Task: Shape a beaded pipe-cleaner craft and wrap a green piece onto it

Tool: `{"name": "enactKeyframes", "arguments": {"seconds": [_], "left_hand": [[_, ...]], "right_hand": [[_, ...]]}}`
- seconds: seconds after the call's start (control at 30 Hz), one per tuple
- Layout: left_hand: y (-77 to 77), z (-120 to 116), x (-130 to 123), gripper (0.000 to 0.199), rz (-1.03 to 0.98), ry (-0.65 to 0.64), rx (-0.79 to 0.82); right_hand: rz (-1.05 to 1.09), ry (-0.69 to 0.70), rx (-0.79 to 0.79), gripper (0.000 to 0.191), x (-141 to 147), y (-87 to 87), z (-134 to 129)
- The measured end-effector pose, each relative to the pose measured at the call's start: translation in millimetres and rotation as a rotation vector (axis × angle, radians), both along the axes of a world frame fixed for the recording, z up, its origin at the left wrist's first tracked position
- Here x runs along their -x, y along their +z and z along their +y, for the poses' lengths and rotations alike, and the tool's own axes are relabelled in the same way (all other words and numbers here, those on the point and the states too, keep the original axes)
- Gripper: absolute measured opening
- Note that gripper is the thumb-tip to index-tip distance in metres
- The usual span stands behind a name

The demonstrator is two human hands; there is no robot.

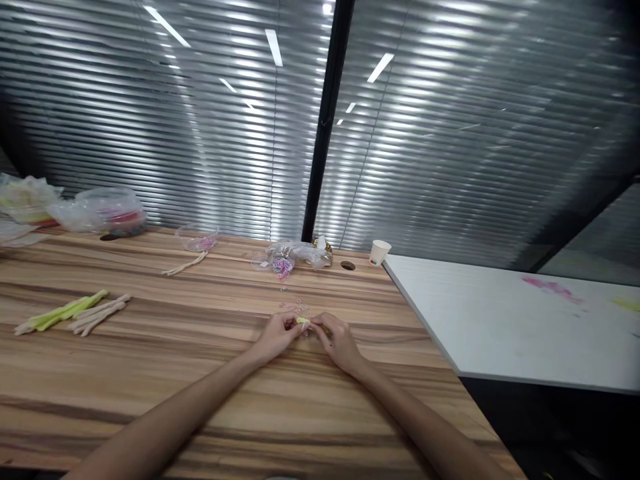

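Note:
Near the middle of the wooden table (240, 393), my left hand (279, 333) pinches a small yellow piece (302, 321) between thumb and fingers. My right hand (340, 341) touches the right end of the same piece, its thumb and fingers pressed together. Something pale lies along the piece, too small to make out. Just behind the hands, a few small pinkish rings (295, 306) are scattered on the wood. Farther back sits a small container of purple and pink bits (283, 267).
Yellow twisted strands (63, 312) and cream strands (100, 315) lie at left. Plastic tubs (113, 210), a clear dish (197, 238), plastic bags (300, 251) and a paper cup (379, 252) line the back. A white table (510, 327) adjoins at right.

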State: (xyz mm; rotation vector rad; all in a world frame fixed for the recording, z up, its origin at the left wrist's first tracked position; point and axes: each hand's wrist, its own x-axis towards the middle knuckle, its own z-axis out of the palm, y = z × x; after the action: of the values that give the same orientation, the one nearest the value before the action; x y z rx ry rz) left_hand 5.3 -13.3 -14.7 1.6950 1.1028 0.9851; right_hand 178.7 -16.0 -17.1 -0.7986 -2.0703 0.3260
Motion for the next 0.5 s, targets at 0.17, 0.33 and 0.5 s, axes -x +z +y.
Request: {"name": "enactKeyframes", "arguments": {"seconds": [0.17,0.33,0.5], "left_hand": [[1.8,0,1,0.035,-0.05,0.03,0.024],[8.3,-2,2,0.036,-0.094,0.059,0.042],[10.7,-3,1,0.038,-0.101,0.029,0.066]], "right_hand": [[-0.097,0.022,-0.005,0.019,0,-0.8,0],[-0.223,0.015,-0.065,0.029,3,2.7,-6],[-0.334,-0.093,-0.148,0.026,4,-0.4,-6]]}}
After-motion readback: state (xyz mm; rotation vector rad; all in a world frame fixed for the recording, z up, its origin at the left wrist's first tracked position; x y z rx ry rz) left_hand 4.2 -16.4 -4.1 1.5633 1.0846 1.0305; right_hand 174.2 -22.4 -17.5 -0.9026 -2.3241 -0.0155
